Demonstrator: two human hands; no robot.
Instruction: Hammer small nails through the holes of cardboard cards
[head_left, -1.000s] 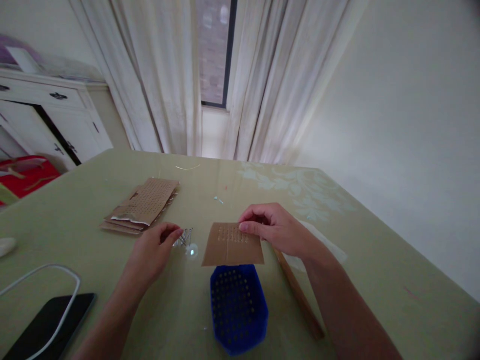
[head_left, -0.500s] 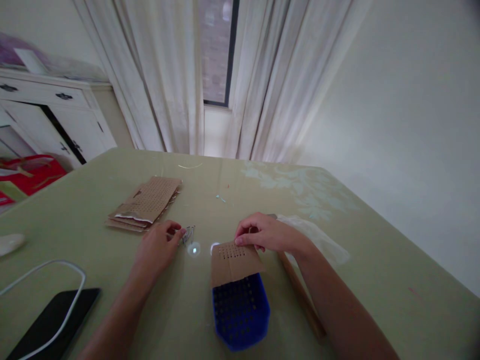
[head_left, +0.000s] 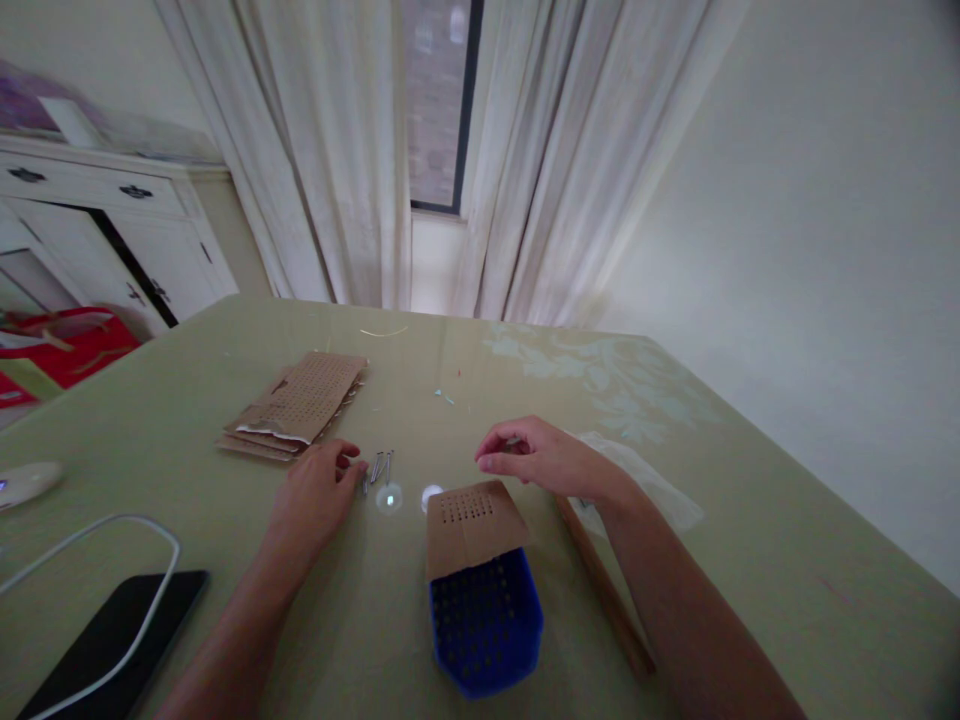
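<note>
My left hand (head_left: 321,490) rests on the table with fingers curled toward the thumb. Whatever lies between them is hidden. By its thumb tip lie several thin metal nails (head_left: 377,467), the closest almost touching it. My right hand (head_left: 536,458) hovers just beyond a piece of brown cardboard (head_left: 469,545) punched with rows of small holes. Its thumb and forefinger are apart and hold nothing. The cardboard covers the far end of a blue plastic basket (head_left: 517,640) with a perforated bottom. A wooden handle (head_left: 604,585) runs beside the basket, its far end hidden by my right hand.
Stacked perforated cardboard (head_left: 307,395) lies beyond my left hand. A clear plastic bag (head_left: 645,480) is under and beside my right forearm. At left are a black tablet-like slab (head_left: 112,640), a white cable (head_left: 161,580) and a white mouse-like object (head_left: 30,484).
My right hand has let go of the cardboard's far edge and lifted slightly away from it. The cardboard stays on the basket. My left hand has hardly moved beside the nails.
</note>
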